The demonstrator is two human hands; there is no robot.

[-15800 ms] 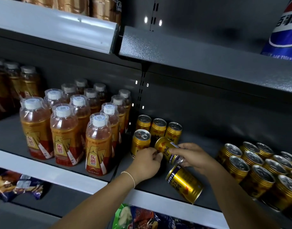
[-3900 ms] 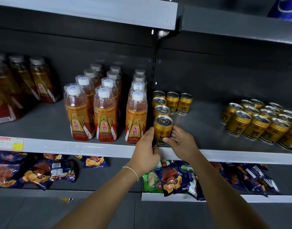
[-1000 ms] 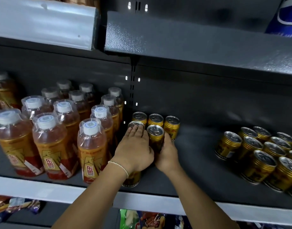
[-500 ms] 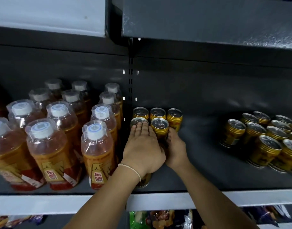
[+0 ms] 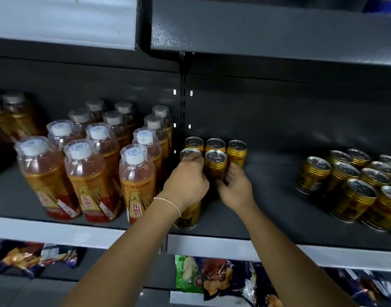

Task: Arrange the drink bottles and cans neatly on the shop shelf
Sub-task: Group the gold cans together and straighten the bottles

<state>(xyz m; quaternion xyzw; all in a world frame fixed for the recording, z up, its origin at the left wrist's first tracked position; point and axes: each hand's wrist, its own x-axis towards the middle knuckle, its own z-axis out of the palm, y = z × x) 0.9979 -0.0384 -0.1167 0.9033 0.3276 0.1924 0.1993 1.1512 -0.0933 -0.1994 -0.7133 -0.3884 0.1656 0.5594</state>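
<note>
While snack bags [image 5: 212, 278] lie lowest and nearest, the shelf [image 5: 278, 248] sits just above them. At its front edge stands the front can [image 5: 187, 214], and the left hand [image 5: 185, 185] hides its top. That hand's fingers are bent, with the tips at the rim of the left can [image 5: 190, 152]; I cannot tell if it grips. The right hand [image 5: 234, 188] curls its fingers round the side of the middle can [image 5: 215, 162], holding it. Behind these two cans stands the back row [image 5: 215, 144] of three cans. The bottles [image 5: 137, 173] stand close on the left, just beside the cans. The cans on the right [image 5: 345, 187] stand well apart. Half a second ago the left fingers lay straight and flat over the cans; now they are bent. The right hand was pushed further in beside its can.
</note>
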